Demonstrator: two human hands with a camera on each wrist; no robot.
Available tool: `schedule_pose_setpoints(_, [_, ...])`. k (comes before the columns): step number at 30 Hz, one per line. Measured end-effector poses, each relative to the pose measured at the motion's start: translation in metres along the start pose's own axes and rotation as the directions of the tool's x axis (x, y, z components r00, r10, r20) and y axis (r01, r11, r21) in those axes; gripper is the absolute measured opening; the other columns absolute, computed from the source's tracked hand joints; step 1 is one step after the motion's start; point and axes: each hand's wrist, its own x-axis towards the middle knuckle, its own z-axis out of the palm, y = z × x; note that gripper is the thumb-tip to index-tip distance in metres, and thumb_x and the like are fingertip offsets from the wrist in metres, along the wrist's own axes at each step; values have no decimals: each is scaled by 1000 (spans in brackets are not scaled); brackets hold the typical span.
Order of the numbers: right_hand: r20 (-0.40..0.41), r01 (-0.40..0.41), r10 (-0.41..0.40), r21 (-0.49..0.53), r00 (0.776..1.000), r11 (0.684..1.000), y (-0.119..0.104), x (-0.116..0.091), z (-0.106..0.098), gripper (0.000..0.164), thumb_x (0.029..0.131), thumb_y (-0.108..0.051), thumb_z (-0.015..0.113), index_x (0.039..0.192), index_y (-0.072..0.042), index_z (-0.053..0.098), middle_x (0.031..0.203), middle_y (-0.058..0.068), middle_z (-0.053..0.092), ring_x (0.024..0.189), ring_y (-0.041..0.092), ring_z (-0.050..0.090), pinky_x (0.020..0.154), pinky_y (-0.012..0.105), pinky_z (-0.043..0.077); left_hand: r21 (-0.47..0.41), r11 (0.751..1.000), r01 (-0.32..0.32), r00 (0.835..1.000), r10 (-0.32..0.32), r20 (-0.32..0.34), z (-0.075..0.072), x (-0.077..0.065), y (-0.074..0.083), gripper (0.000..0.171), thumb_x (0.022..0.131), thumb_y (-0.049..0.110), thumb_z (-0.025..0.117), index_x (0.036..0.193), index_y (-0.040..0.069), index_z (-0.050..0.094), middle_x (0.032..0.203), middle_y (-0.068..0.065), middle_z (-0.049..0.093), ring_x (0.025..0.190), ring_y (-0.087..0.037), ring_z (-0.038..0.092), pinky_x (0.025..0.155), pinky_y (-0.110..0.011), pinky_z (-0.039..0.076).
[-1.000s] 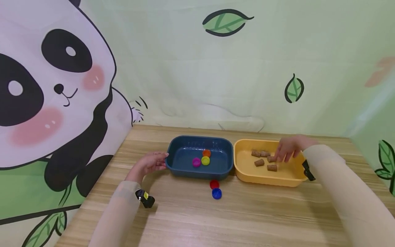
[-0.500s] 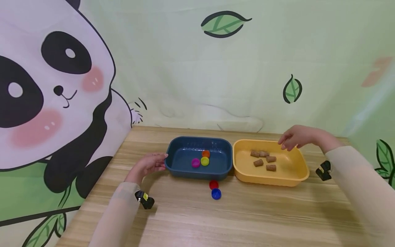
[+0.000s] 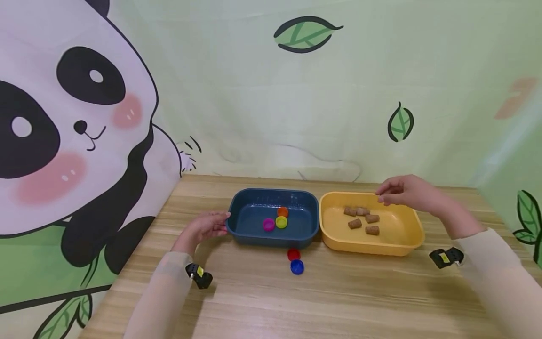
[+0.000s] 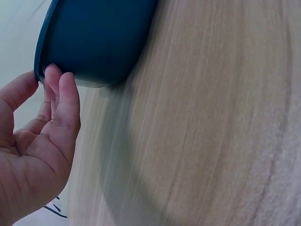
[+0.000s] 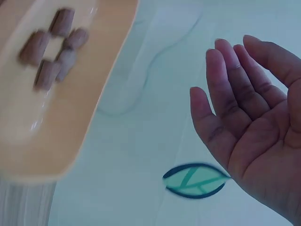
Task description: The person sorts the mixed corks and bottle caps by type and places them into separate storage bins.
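Note:
At the left end of the dark blue tub (image 3: 273, 241), my left hand (image 3: 205, 226) grips the rim, thumb at the edge and fingertips against the outer wall (image 4: 99, 42). Inside the tub lie an orange cap (image 3: 282, 212), a yellow cap (image 3: 281, 222) and a magenta cap (image 3: 268, 224). My right hand (image 3: 412, 193) hovers over the back right of the yellow tub (image 3: 368, 247), holding nothing; its fingers are loosely bent in the right wrist view. Several brown cork pieces (image 3: 354, 224) lie on that tub's floor.
On the table (image 3: 360, 296), just in front of the blue tub, lie a red cap (image 3: 293, 254) and a blue cap (image 3: 297, 267). The two tubs stand side by side. Behind them hangs a light green backdrop (image 3: 237, 108) with a panda and leaves.
My right hand has risen out of the yellow tub, away from the corks, and turned above its back edge. The left hand has kept its place on the blue tub.

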Motion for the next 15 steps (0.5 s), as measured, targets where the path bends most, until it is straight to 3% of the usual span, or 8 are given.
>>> schedule_pose_setpoints(4, [-17,46,-46,30,999,998,-13,-10,14,22,101,-15,64,115,1,68,106,8,74,90,10,64,79,21,56,3,1000,-8,1000,8,1,0,0,0,35,108,22,51,129,-7,54,78,6,68,72,-5,64,70,-16,60])
schedule_pose_setpoints(10, [-75,128,-125,31,989,991,-30,-22,37,14,98,-14,68,108,-5,72,101,7,74,82,3,59,72,20,53,-8,1000,-18,1000,18,9,-1,1,-1,33,108,21,52,126,-6,55,79,5,68,72,-5,64,71,-17,60])
schedule_pose_setpoints(15, [-83,157,-147,122,986,980,-39,-27,56,13,98,-11,68,106,-2,73,101,10,75,80,2,61,69,19,54,-2,1000,-12,1000,12,-3,0,0,-2,31,108,21,53,124,-4,57,78,4,67,72,-5,64,70,-17,60])
